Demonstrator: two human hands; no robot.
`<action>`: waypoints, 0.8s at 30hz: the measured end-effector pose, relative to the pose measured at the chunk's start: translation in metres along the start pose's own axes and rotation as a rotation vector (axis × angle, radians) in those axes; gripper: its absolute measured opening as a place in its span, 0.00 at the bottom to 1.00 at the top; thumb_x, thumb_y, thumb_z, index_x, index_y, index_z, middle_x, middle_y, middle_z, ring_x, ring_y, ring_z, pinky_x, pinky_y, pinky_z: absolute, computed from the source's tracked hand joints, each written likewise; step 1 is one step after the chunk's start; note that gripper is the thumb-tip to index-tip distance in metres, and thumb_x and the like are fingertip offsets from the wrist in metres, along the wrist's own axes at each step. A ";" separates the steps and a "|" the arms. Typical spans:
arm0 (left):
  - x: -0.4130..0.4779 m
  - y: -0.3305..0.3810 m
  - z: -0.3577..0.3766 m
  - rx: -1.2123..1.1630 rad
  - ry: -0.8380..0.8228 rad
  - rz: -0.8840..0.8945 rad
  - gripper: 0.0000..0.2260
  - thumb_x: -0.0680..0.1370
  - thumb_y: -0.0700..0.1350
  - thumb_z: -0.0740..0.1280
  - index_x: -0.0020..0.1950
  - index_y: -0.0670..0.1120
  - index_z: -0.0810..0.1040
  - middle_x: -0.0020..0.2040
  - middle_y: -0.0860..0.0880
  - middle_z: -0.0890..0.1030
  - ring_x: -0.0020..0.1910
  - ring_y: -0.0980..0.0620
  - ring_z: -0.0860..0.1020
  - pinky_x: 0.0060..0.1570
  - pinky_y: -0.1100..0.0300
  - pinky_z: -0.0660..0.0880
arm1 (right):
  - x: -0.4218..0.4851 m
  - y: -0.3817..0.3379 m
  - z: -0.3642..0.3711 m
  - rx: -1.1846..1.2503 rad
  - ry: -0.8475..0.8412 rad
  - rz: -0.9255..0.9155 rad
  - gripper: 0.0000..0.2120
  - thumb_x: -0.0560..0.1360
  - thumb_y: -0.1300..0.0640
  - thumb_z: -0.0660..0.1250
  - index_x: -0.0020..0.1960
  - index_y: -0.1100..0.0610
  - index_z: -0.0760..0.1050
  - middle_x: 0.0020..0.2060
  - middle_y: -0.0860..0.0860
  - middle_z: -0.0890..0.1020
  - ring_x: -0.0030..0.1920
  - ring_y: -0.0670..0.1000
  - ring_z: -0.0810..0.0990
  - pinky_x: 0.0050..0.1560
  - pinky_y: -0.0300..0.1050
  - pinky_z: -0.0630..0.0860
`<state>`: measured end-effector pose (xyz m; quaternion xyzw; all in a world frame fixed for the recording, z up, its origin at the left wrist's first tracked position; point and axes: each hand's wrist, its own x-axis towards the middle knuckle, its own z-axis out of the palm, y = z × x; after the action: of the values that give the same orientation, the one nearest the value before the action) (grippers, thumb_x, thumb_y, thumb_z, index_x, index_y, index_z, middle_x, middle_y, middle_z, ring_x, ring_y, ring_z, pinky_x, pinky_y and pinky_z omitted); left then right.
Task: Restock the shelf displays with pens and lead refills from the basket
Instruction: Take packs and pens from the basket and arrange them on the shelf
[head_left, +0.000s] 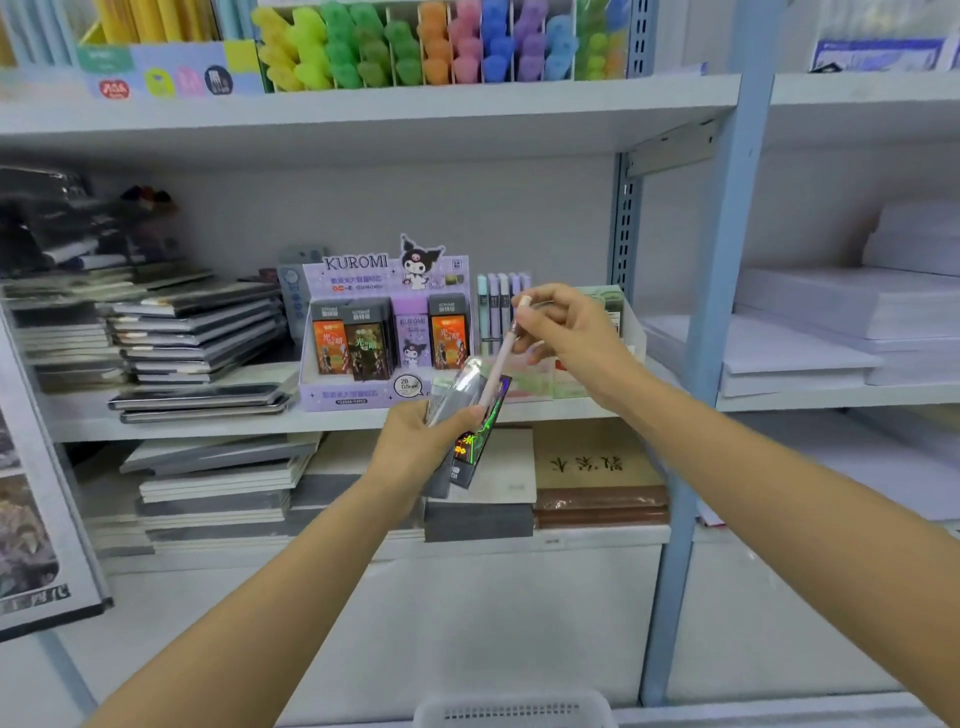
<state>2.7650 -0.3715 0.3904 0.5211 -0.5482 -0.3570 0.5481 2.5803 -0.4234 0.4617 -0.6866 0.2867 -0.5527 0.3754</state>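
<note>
My left hand (415, 452) grips a small bundle of lead refill packs (470, 441), dark with holographic print, in front of the middle shelf. My right hand (571, 343) pinches a pale pink pen (498, 364) near its top end; the pen's lower end reaches down to the packs. Behind them on the shelf stands the purple Kuromi display box (363, 400) with several lead refill packs upright in it. To its right a pen display (501, 306) holds several pastel pens. The white basket (514, 712) shows at the bottom edge.
Stacks of notebooks (197, 332) lie left of the display box and on the shelf below. White paper reams (831, 322) fill the right bay. A blue shelf upright (711, 312) stands just right of my right hand. Coloured highlighters (415, 47) sit on the shelf above.
</note>
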 end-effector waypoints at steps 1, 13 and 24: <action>0.007 0.006 -0.002 -0.009 0.010 0.014 0.14 0.73 0.52 0.74 0.42 0.41 0.79 0.31 0.46 0.74 0.29 0.50 0.71 0.29 0.61 0.70 | 0.011 -0.008 -0.005 -0.018 0.003 -0.026 0.07 0.78 0.63 0.65 0.55 0.63 0.75 0.41 0.56 0.83 0.37 0.50 0.82 0.37 0.39 0.80; 0.067 0.027 -0.026 -0.193 0.114 0.127 0.06 0.75 0.51 0.72 0.45 0.49 0.82 0.43 0.41 0.77 0.41 0.45 0.72 0.44 0.50 0.71 | 0.091 0.000 -0.012 -0.417 0.046 -0.132 0.03 0.80 0.64 0.61 0.52 0.60 0.73 0.42 0.54 0.80 0.42 0.52 0.82 0.43 0.38 0.81; 0.074 0.011 -0.030 -0.226 0.120 0.111 0.02 0.75 0.48 0.72 0.44 0.52 0.81 0.34 0.52 0.84 0.31 0.57 0.81 0.26 0.66 0.74 | 0.101 0.019 -0.009 -0.559 -0.071 -0.109 0.03 0.79 0.63 0.63 0.52 0.60 0.74 0.42 0.54 0.81 0.43 0.52 0.84 0.48 0.45 0.82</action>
<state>2.8026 -0.4347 0.4221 0.4452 -0.4988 -0.3541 0.6539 2.5942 -0.5176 0.5016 -0.7970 0.3772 -0.4470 0.1509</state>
